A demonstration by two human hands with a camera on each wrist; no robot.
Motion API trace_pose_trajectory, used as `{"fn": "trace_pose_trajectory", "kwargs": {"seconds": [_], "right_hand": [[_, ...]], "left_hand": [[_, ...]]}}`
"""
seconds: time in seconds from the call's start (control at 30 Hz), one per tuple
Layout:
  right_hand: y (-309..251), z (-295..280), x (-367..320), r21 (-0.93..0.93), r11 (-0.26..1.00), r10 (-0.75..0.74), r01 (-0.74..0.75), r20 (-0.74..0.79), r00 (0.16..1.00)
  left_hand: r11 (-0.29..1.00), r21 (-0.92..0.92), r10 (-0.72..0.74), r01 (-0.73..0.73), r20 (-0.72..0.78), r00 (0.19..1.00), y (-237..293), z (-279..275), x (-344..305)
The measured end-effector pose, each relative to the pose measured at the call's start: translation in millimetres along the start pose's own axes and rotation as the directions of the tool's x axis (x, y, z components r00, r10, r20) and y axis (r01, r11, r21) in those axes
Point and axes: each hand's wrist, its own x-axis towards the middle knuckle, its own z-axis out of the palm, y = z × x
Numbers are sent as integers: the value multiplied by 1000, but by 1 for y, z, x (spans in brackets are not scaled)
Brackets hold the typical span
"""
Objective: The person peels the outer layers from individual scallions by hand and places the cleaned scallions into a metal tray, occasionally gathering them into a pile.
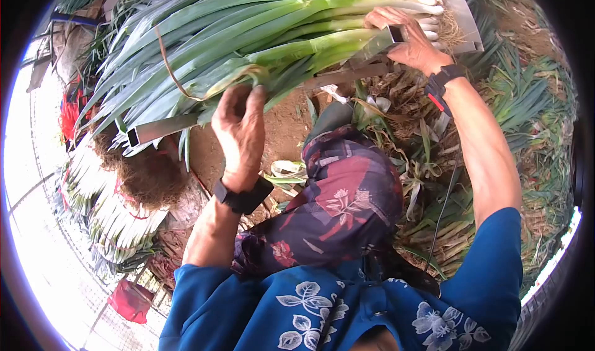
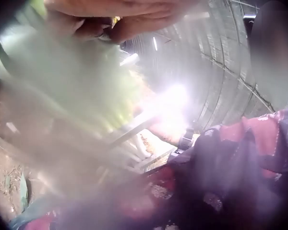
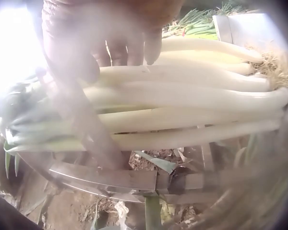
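Long-leaved leeks (image 1: 248, 26) lie across a metal rack, their green tops to the left and white rooted ends to the right. My left hand (image 1: 238, 128) is at the near edge of the leaves, thumb and fingers pinching a withered, curling leaf (image 1: 248, 72). In the left wrist view its bent fingers show at the top, much blurred. My right hand (image 1: 418, 44) lies over the white stalks near the roots. In the right wrist view its fingers (image 3: 120, 50) reach down onto the pale stalks (image 3: 192, 93), with the thumb at the left.
Square metal rack bars (image 1: 164, 129) stick out toward me. A pale panel (image 1: 465, 16) stands beyond the roots. Bundled leeks (image 1: 118, 227) lie at the lower left. Loose leaves and trimmings (image 1: 527, 103) cover the ground at the right. My patterned knee (image 1: 347, 190) is below the rack.
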Motion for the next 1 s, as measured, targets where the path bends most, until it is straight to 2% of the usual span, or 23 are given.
{"fn": "trace_pose_trajectory", "kwargs": {"seconds": [0.03,0.07,0.1,0.17,0.2,0.27,0.3,0.37,0.43,0.47,0.53,0.63,0.7,0.73,0.77,0.8,0.83,0.87,0.9,0.97,1.0], "right_hand": [[-5,-5,4,33,999,5,-6,23,1000],[-1,-5,7,-20,997,74,-72,125,989],[-1,-5,7,0,998,61,-62,139,988],[0,-10,6,34,999,36,-42,163,986],[-3,-15,12,36,989,131,-144,243,961],[4,-18,19,111,976,165,-190,198,966],[1,-22,26,152,966,182,-210,176,967],[-7,-46,41,151,929,303,-338,215,928],[-10,-66,58,150,969,178,-196,125,976],[-10,-74,64,69,997,36,-39,49,998],[-36,-107,72,130,957,237,-261,175,956],[-39,-126,65,166,937,276,-308,190,942],[-66,-150,56,207,883,374,-422,233,898],[-79,-161,50,248,835,423,-490,278,862],[-91,-170,43,285,771,478,-570,333,813],[-107,-180,35,318,696,532,-644,373,760],[-126,-194,30,335,573,565,-748,500,656],[-138,-193,16,445,585,519,-678,437,735],[-150,-198,5,466,525,526,-712,481,702],[-190,-203,-17,557,340,625,-757,468,625],[-210,-201,-28,621,237,660,-747,461,593]], "left_hand": [[996,-82,39,-42,-33,999,5,0,-2],[984,-153,85,-94,-67,994,8,-2,-3],[979,-183,74,-87,-76,994,18,-6,-2],[966,-256,-48,25,-81,996,48,-9,-3],[950,-313,-39,6,-100,994,58,-9,2],[915,-403,-46,-20,-153,987,80,-9,13],[881,-467,12,-76,-137,990,89,-13,21],[812,-570,58,-126,-136,989,103,-20,33],[734,-652,108,-188,-160,981,110,-26,44],[722,-655,131,-224,-189,973,115,-27,49],[698,-662,161,-273,-226,961,123,-30,55],[693,-662,175,-285,-229,958,139,-32,50],[716,-642,179,-273,-209,961,162,-24,34],[760,-579,250,-295,-157,955,160,-21,25],[830,-508,250,-229,-28,968,161,-16,10],[916,-279,342,-287,173,924,158,-12,-3],[941,-339,150,-18,368,918,161,-4,-18],[923,-361,72,131,500,863,156,7,-30],[892,-356,6,278,625,780,149,17,-40],[812,-451,34,371,671,741,147,29,-49],[694,-585,9,420,591,807,158,36,-54]]}}
